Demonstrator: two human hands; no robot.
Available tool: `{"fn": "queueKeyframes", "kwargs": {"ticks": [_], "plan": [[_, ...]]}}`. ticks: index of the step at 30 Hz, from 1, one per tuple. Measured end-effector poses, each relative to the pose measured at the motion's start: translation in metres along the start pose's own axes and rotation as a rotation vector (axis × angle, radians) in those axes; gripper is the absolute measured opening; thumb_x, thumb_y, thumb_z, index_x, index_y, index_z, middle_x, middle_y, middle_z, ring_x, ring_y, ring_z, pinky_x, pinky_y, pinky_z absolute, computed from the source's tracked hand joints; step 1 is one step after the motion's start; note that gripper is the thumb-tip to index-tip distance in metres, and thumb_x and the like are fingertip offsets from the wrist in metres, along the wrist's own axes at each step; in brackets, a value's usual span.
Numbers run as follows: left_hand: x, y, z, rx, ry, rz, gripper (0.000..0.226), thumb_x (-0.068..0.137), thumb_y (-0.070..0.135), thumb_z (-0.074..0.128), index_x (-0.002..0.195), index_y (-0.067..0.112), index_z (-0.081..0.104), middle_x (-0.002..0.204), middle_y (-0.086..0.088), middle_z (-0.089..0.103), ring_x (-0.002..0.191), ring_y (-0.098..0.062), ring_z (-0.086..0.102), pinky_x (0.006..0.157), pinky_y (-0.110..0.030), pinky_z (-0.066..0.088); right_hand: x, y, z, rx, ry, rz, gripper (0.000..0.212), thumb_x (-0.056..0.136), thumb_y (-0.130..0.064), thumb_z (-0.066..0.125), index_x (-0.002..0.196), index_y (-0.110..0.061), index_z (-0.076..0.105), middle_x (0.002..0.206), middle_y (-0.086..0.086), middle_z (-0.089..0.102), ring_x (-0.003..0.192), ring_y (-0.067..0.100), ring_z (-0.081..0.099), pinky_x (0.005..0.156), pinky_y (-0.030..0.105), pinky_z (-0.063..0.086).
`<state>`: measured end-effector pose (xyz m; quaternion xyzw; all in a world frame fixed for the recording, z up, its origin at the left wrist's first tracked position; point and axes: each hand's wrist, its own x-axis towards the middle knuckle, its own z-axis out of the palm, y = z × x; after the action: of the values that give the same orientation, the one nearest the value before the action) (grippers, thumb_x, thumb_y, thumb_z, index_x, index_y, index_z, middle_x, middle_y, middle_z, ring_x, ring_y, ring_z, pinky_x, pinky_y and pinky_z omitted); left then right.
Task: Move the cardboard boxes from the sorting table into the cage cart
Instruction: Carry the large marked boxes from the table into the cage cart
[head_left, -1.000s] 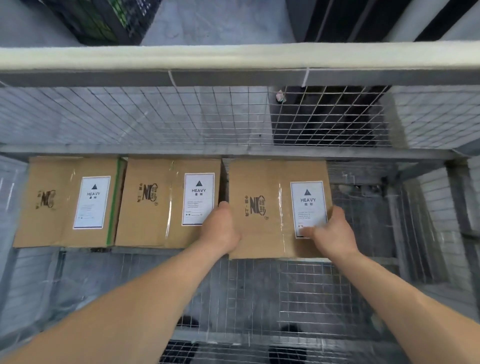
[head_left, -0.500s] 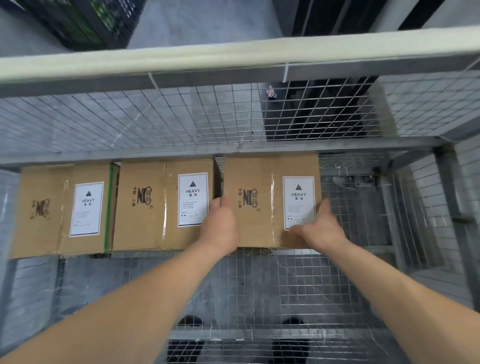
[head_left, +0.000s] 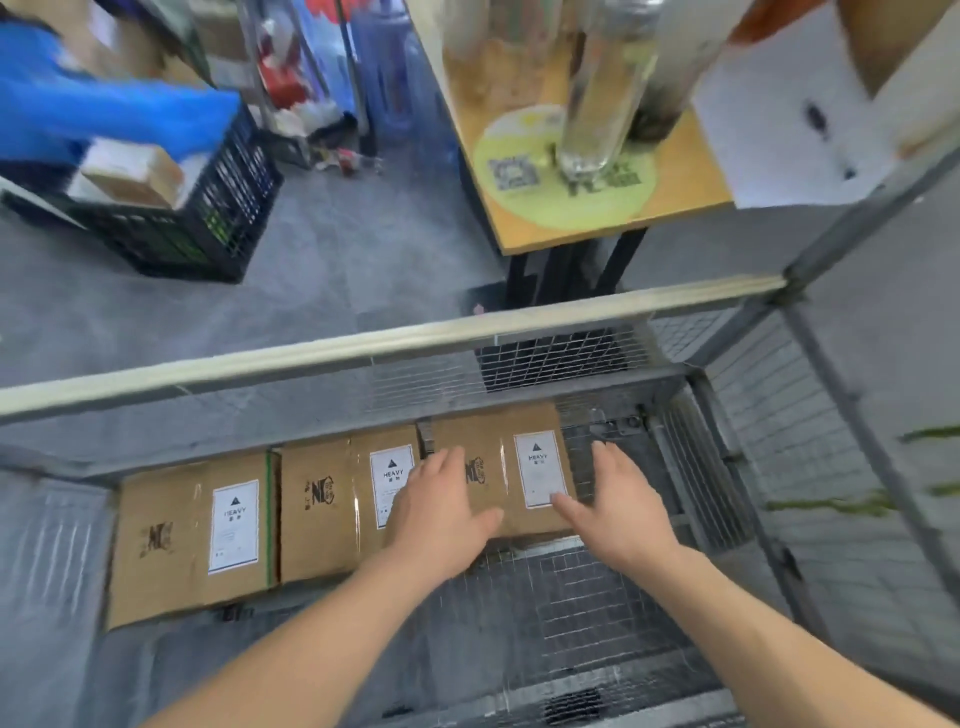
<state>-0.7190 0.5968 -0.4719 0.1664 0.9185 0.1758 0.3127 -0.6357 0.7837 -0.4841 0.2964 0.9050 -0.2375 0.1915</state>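
Wire mesh forms the cage cart (head_left: 597, 613) floor, where three boxes lie in one row. Both grips are wide open over the rightmost box (head_left: 498, 467): left hand (head_left: 441, 512) on its left edge, right hand (head_left: 618, 506) beside its right edge.

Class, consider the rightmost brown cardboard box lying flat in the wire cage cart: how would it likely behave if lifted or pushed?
The rightmost brown cardboard box is probably weighty for its size: its white label reads HEAVY. Flat and low, it seems unlikely to tip. Taped cardboard on the wire mesh floor would likely slide stiffly rather than flop.
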Motion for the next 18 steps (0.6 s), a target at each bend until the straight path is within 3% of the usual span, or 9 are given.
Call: {"fn": "queueKeyframes", "kwargs": {"ticks": [7,14,18], "plan": [[-0.084,0.064,-0.096,0.107,0.115,0.266,0.085,0.092,0.055,0.061,0.158,0.018,0.023,0.165,0.002,0.025,0.152,-0.020,0.022,0.124,-0.039,0.023,-0.124,-0.030,-0.102,0.034,0.209,0.035,0.082,0.098,-0.064,0.043,0.159,-0.013,0.024,0.166,0.003,0.025,0.153,0.020,0.019,0.123,0.041,0.023],[-0.180,0.147,-0.161,0.227,0.194,0.568,0.078,0.092,0.060,0.057,0.153,0.018,0.032,0.158,0.002,0.036,0.146,-0.019,0.031,0.118,-0.043,0.032,-0.243,-0.031,-0.190,0.019,0.443,0.099,0.077,0.098,-0.065,0.041,0.154,-0.013,0.034,0.162,0.006,0.034,0.150,0.023,0.027,0.121,0.041,0.026],[-0.236,0.190,-0.171,0.286,0.252,0.706,0.075,0.090,0.063,0.057,0.147,0.017,0.039,0.151,0.001,0.042,0.142,-0.020,0.035,0.115,-0.039,0.034,-0.310,-0.017,-0.223,0.001,0.555,0.148,0.066,0.098,-0.063,0.045,0.138,-0.011,0.049,0.145,0.007,0.050,0.138,0.026,0.039,0.110,0.042,0.037]]}}
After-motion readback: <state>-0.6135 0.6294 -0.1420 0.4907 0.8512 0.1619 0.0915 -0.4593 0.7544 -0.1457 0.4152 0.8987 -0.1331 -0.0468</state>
